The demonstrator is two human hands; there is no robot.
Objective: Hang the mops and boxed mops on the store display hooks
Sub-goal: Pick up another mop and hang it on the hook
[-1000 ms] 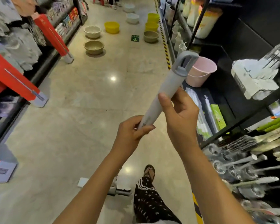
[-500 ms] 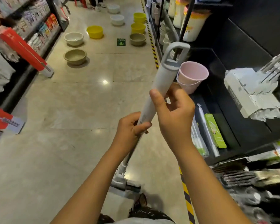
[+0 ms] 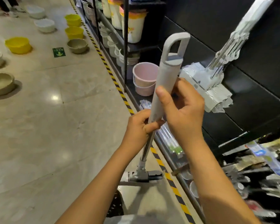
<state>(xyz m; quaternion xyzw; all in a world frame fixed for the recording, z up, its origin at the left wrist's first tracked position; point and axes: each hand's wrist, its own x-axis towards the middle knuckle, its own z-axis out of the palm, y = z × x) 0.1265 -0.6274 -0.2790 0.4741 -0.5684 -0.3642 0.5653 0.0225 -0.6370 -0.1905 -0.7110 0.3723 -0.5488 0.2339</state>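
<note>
Fingers (image 3: 183,96) of both hands curl around the mop (image 3: 166,81): pale grey grip, loop end at centre frame, no legible writing.

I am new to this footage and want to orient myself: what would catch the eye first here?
In the centre, both hands hold a grey mop upright: the right hand on its handle sleeve, the left hand lower on the metal pole. To the right, hung mops lean from the dark display, and yellow basins stand on the floor at left.
</note>
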